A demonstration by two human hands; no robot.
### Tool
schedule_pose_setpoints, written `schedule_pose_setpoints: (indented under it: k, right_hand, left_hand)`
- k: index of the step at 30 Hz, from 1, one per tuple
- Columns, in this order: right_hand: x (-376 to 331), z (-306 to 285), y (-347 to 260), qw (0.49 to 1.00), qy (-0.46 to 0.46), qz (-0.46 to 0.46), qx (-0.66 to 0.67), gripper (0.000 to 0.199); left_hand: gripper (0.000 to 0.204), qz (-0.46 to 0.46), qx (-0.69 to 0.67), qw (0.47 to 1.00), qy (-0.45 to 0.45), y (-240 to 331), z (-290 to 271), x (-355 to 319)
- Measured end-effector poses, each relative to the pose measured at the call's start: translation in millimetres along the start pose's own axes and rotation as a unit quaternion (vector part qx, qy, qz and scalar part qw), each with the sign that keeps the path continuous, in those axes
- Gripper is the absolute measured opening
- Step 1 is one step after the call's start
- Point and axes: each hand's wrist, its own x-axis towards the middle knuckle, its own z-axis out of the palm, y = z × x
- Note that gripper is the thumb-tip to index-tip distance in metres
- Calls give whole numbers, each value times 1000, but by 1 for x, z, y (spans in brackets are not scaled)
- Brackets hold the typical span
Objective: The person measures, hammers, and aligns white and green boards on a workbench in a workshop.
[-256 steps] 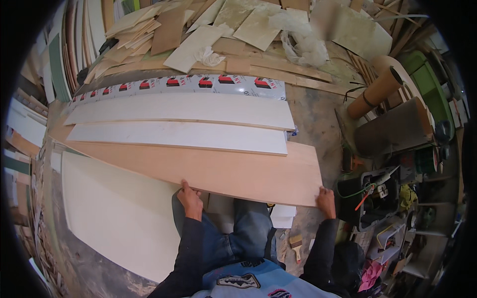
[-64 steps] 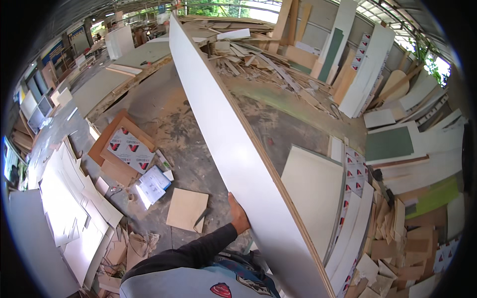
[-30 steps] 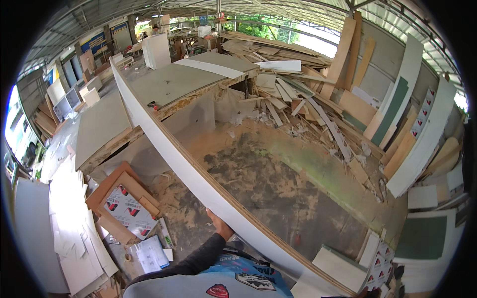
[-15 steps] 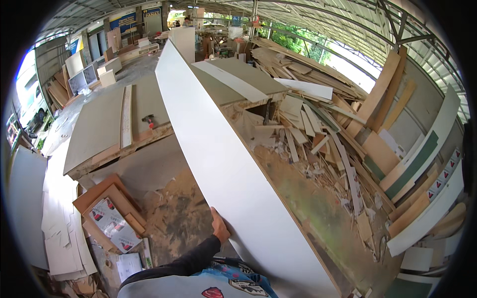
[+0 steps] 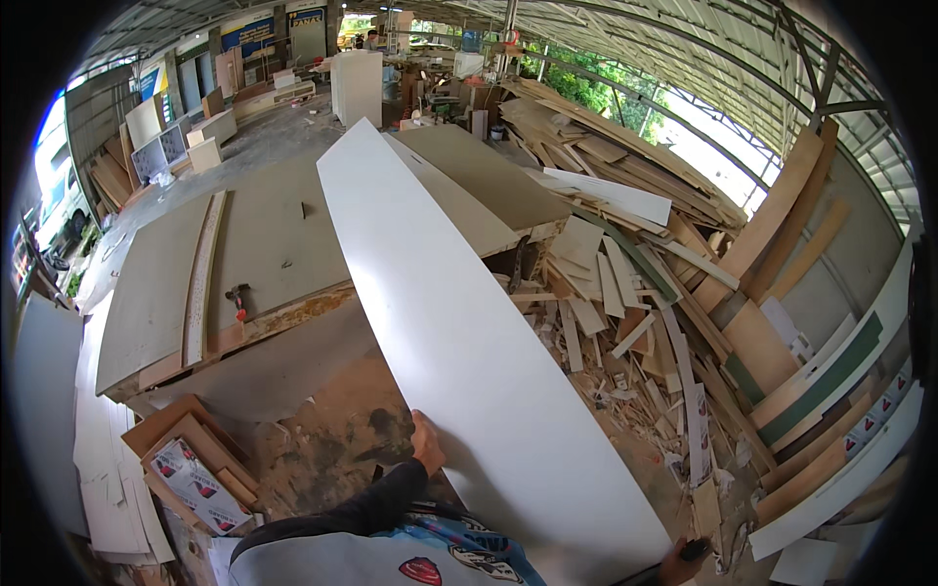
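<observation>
long white board (image 5: 459, 322) was held tilted above the sawdust floor (image 5: 332, 449), left hand (image 5: 426, 444) was closed on its left edge, right hand (image 5: 681, 565) was gripped at its lower right corner, far end was raised over the large worktable (image 5: 254, 254), scrap planks (image 5: 606, 293) were piled to the right

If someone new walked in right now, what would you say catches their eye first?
First, the long white board, running from the lower right up the middle of the view, with the left hand on its left edge and the right hand at its lower right corner. Behind it stands a big grey worktable with a small hammer on it, and to the right lies a sprawling heap of offcuts.
</observation>
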Motion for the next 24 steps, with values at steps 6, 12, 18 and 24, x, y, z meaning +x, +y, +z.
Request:
schedule_pose_setpoints:
  k: [6, 12, 18, 24]
  right_hand:
    - [25, 141, -73, 993, -107, 55, -16, 58]
    - [11, 298, -114, 975, -146, 118, -118, 47]
    - [-52, 406, -252, 960, -233, 124, -91, 43]
    - [-92, 496, -408, 936, -316, 112, -103, 43]
  left_hand:
    - [74, 16, -68, 997, 17, 57, 26, 99]
    - [45, 25, -104, 993, -54, 145, 80, 114]
    - [29, 144, -36, 988, 49, 263, 87, 205]
    - [45, 301, 111, 939, 124, 321, 72, 273]
